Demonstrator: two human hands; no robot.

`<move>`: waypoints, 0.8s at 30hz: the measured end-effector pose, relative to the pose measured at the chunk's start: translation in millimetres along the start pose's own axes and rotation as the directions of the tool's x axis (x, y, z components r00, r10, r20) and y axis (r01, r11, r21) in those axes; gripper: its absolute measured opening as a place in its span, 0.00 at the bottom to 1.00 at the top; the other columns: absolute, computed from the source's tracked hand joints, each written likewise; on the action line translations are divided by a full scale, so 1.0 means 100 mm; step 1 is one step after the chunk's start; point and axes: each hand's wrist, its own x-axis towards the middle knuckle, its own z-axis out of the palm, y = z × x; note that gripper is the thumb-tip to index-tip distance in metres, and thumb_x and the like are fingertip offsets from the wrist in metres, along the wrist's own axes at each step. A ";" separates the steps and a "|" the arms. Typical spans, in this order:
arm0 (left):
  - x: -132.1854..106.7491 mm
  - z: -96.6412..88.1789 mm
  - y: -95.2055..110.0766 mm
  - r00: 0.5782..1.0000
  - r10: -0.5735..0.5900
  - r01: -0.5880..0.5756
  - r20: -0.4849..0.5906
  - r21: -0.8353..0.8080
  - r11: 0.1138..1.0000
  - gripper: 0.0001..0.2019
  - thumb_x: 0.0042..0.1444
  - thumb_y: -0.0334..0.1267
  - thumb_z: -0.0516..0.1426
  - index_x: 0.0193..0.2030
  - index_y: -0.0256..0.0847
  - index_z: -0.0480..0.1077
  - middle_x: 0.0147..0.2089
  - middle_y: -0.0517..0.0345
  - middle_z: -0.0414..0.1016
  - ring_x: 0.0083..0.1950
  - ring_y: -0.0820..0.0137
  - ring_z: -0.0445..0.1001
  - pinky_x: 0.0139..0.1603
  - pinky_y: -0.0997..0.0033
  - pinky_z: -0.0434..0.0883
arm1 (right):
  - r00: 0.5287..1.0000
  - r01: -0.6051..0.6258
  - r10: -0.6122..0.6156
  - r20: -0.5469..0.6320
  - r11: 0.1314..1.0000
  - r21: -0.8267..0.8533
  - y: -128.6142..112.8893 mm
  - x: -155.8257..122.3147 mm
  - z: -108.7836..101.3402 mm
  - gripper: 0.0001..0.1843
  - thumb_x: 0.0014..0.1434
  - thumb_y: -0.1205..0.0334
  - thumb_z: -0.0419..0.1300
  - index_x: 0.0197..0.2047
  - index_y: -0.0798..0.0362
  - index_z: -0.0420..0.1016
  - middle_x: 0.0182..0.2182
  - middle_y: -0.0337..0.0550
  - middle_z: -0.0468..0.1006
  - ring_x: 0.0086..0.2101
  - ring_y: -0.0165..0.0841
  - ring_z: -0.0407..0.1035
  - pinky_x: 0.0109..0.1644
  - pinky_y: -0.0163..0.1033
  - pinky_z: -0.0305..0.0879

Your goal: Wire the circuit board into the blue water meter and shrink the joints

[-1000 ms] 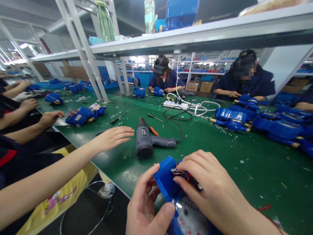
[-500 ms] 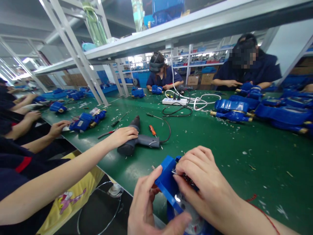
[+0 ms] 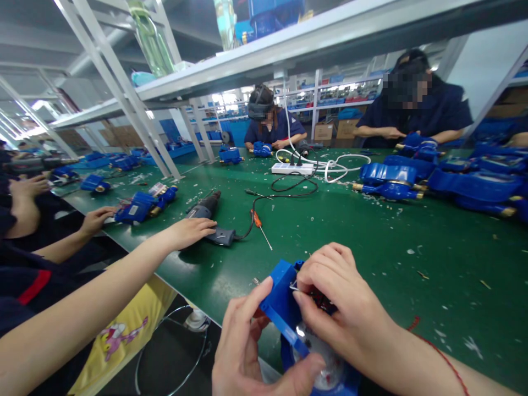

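A blue water meter with a clear round dial cover stands at the bench's near edge, partly hidden by my hands. My left hand is closed around its raised blue plastic housing, fingers on the outer side and thumb near the dial. With fingertips pinched together, my right hand reaches into that housing. A thin light-coloured wire end sticks out at those fingertips. Dark and red parts inside the housing are mostly covered by my right hand.
A co-worker's hand rests on a dark grey heat gun left of the meter. An orange-handled screwdriver lies beyond. A white power strip with cables sits farther back; several blue meters line the right. A shelf hangs overhead.
The co-worker's hand has slid the heat gun to the left, uncovering the screwdriver's shaft. My hands stay on the meter in nearly the same pose; the right fingers have shifted slightly.
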 end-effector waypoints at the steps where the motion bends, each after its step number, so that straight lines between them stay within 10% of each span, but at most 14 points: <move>1: 0.01 -0.01 0.00 1.000 0.003 -0.003 0.002 -0.010 1.000 0.32 0.33 0.42 0.73 0.50 0.49 0.76 0.51 0.52 0.75 0.47 0.58 0.74 0.43 0.67 0.75 | 1.000 -0.008 0.008 0.010 1.000 0.008 0.00 0.00 0.00 0.08 0.61 0.73 0.53 0.32 0.54 0.60 0.28 0.35 0.65 0.33 0.30 0.57 0.46 0.42 0.50; 9: 0.12 -0.16 -0.09 0.945 0.251 -0.270 0.208 0.072 0.960 0.35 0.38 0.32 0.71 0.57 0.47 0.71 0.46 0.52 0.75 0.42 0.60 0.77 0.36 0.68 0.79 | 0.974 0.226 -0.216 0.069 0.891 -0.394 0.01 0.02 -0.04 0.16 0.68 0.65 0.47 0.29 0.55 0.67 0.26 0.41 0.69 0.31 0.35 0.58 0.48 0.49 0.49; 24: 0.14 -0.17 -0.08 0.956 0.150 -0.159 0.254 0.014 0.987 0.33 0.40 0.33 0.69 0.57 0.50 0.70 0.44 0.54 0.75 0.39 0.63 0.77 0.36 0.70 0.79 | 0.990 0.136 -0.139 -0.026 0.986 -0.095 0.04 0.01 0.00 0.11 0.65 0.71 0.51 0.30 0.58 0.68 0.29 0.41 0.73 0.32 0.30 0.63 0.45 0.45 0.49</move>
